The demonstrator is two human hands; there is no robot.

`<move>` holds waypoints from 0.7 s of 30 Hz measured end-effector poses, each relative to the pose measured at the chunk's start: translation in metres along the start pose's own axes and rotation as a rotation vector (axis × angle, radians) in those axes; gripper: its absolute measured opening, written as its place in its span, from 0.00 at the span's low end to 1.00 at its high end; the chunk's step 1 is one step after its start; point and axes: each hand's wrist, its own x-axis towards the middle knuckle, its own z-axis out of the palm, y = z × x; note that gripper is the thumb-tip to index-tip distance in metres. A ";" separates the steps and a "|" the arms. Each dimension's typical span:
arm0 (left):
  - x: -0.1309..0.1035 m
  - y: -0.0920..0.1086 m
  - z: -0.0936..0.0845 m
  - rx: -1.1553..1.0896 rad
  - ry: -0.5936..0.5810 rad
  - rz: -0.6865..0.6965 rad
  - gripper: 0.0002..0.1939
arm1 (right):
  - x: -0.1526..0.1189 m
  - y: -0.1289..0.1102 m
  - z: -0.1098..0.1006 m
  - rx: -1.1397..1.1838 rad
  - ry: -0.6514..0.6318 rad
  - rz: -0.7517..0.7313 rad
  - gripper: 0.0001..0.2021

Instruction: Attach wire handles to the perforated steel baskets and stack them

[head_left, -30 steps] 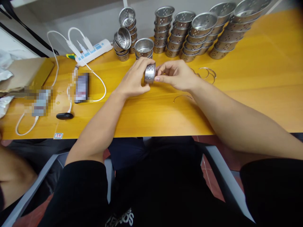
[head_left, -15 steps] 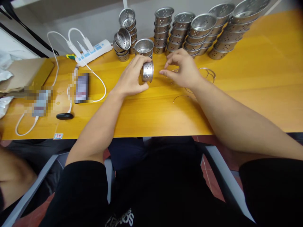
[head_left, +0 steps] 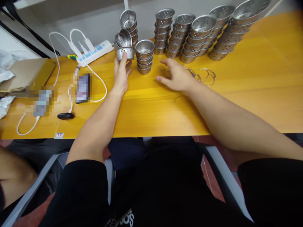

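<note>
My left hand point(head_left: 121, 75) has a small perforated metal strainer cup point(head_left: 127, 54) at its fingertips, the thumb against the near side. That cup stands upright in front of a tilted strainer cup point(head_left: 125, 37) on the left stack; whether it rests on anything is hidden. Just to its right is a short stack of strainer cups point(head_left: 144, 56). My right hand point(head_left: 176, 75) hovers over the table with fingers apart and nothing in them. Beside and partly behind it lie thin wire loops point(head_left: 208, 75), some covered by the hand and forearm.
Taller stacks of strainer cups point(head_left: 163, 33) line the wall. On the left are a white power strip point(head_left: 97, 53) with cables, a phone point(head_left: 82, 88), another blurred device point(head_left: 43, 102), a black oval object point(head_left: 65, 116) and a cardboard box point(head_left: 28, 74). Another person's limb point(head_left: 16, 170) shows at lower left.
My left hand has carried the strainer cup left, from over the short stack to the left stack, turning it from sideways to upright. My right hand has shifted slightly left and its fingers have spread.
</note>
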 end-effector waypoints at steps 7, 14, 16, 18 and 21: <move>-0.027 0.029 0.018 -0.160 -0.089 -0.141 0.55 | 0.011 -0.018 0.012 0.187 -0.097 0.009 0.70; -0.057 0.069 0.041 -0.207 -0.049 -0.283 0.45 | 0.017 -0.024 0.013 0.276 -0.106 0.008 0.76; -0.065 0.076 0.046 -0.193 -0.023 -0.301 0.45 | 0.017 -0.027 0.012 0.288 -0.101 0.011 0.74; -0.070 0.080 0.051 -0.171 0.031 -0.290 0.46 | 0.016 -0.029 0.010 0.274 -0.083 0.034 0.72; -0.065 0.074 0.049 -0.076 0.116 -0.179 0.47 | 0.012 -0.032 0.009 0.242 -0.064 0.035 0.68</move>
